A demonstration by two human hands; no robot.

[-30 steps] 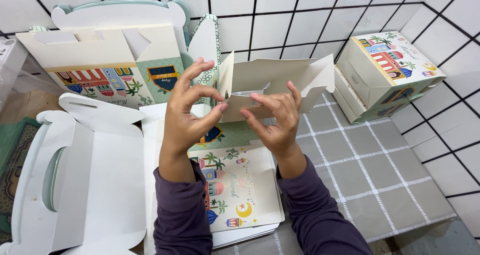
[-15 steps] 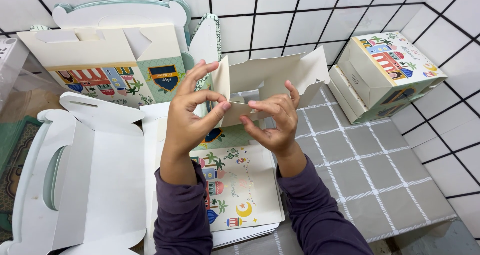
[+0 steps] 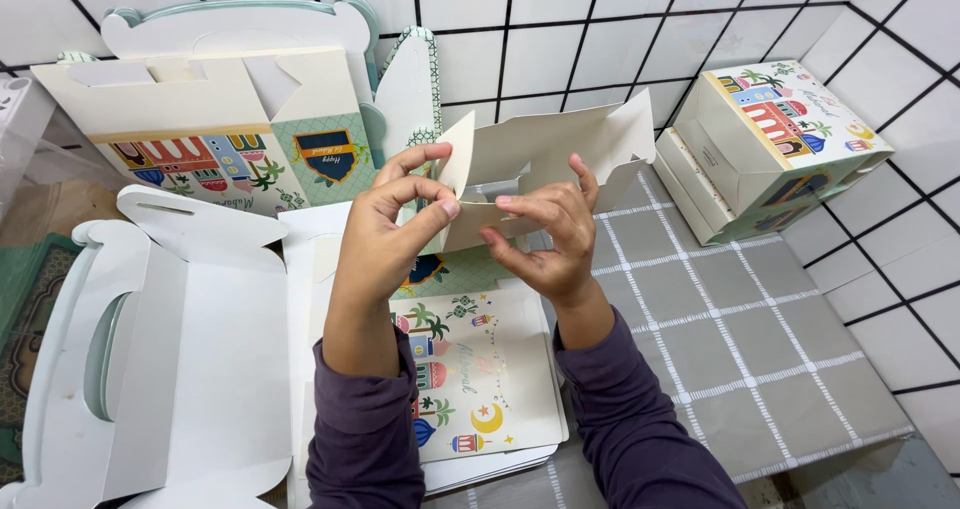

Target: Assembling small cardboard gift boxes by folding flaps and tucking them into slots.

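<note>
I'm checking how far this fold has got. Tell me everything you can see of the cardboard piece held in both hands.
The cardboard piece is a cream, plain-sided die-cut box blank, thin card by its look, held up above the stack of printed flat sheets with its unprinted side to the camera. It is partly folded: a long panel runs to the right with a notched upper edge, and a small flap stands up at the left end. The left hand pinches that flap end; the right hand grips the lower edge. Nothing else touches it.

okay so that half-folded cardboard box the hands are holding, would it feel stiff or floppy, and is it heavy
The half-folded box is thin white card with loose flaps, so probably light and bendy. Left hand and right hand both pinch it, suggesting it sags unsupported. Its creases likely flex easily.
</note>
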